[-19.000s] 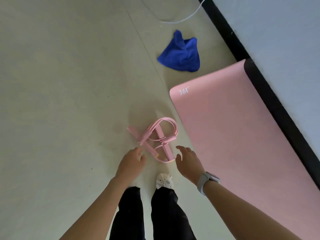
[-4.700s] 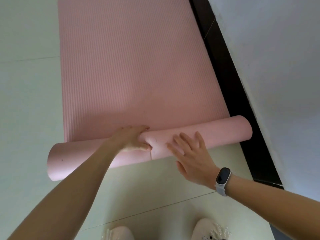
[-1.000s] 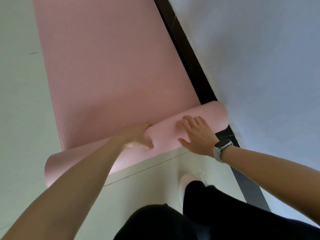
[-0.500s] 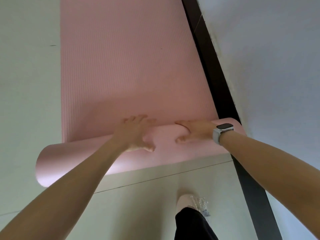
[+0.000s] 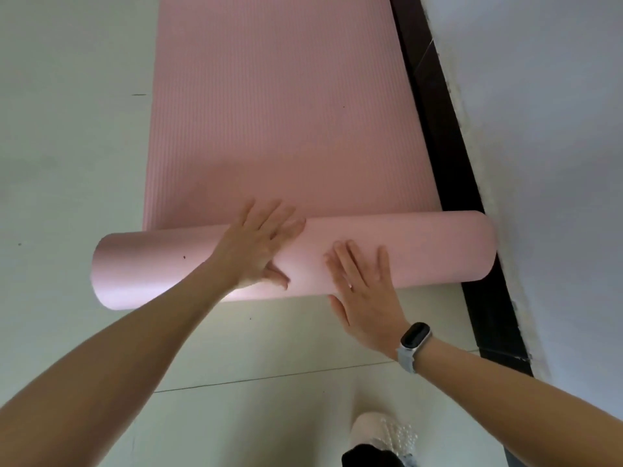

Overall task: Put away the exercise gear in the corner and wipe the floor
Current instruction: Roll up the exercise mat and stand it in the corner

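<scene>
Mat (image 5: 286, 106) lies along the wall (image 5: 539, 129), its near end rolled, with left hand (image 5: 259, 247) and right hand (image 5: 367, 291) pressed flat and open on it, gripping nothing, probably to push it tight.

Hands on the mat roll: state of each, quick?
Left hand: open, fingers spread, flat on the rolled mat.
Right hand: open, palm flat on the roll, gripping nothing.
</scene>
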{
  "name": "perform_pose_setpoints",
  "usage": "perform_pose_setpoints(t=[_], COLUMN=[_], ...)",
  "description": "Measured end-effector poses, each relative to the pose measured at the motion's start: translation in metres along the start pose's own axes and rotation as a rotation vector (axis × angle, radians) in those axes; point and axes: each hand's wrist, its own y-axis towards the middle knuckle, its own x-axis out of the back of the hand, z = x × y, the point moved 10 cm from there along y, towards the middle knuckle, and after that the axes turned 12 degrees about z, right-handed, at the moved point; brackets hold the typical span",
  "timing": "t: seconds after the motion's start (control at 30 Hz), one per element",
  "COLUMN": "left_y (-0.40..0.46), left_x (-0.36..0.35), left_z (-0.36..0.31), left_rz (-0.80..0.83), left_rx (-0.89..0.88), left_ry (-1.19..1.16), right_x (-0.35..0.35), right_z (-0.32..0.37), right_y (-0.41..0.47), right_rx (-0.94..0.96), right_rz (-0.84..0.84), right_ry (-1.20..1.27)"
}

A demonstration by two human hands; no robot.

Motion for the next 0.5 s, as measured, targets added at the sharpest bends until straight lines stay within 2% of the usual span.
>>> perform_pose_setpoints(t=[0.03, 0.1, 0.17, 0.2, 0.3, 0.37, 0.4, 0.47, 0.5], left_y=[-0.001, -0.017, -0.037, -0.043, -0.04, -0.031, -0.026, -0.012, -0.005], left_x=[0.005, 0.017, 0.021, 0.019, -0.002, -0.007, -0.004, 0.005, 0.007], left_z=[0.008, 0.016, 0.017, 0.018, 0.021, 0.033, 0.04, 0.056, 0.062], left_rz=[-0.014, -0.151, -0.279, -0.273, -0.043, 0.138, 0.197, 0.289, 0.365], left_rx=[0.07, 0.213, 0.28, 0.29, 0.247, 0.29, 0.318, 0.342, 0.326], left_ry=[-0.008, -0.02, -0.027, -0.016, -0.013, -0.049, -0.067, -0.094, -0.129], right_x=[-0.001, 0.002, 0.016, 0.026, 0.051, 0.07, 0.082, 0.09, 0.086], right_z=[-0.007, -0.024, -0.04, -0.044, -0.062, -0.06, -0.054, -0.035, -0.024], right_y=[0.013, 0.044, 0.074, 0.089, 0.127, 0.132, 0.127, 0.109, 0.099], right_rx=[-0.019, -0.055, -0.045, -0.018, -0.052, -0.075, -0.057, 0.07, 0.148], right_rz=[0.029, 0.103, 0.174, 0.209, 0.257, 0.181, 0.091, -0.036, -0.029], right_ry=[-0.014, -0.009, 0.014, 0.036, 0.079, 0.079, 0.066, 0.025, 0.013])
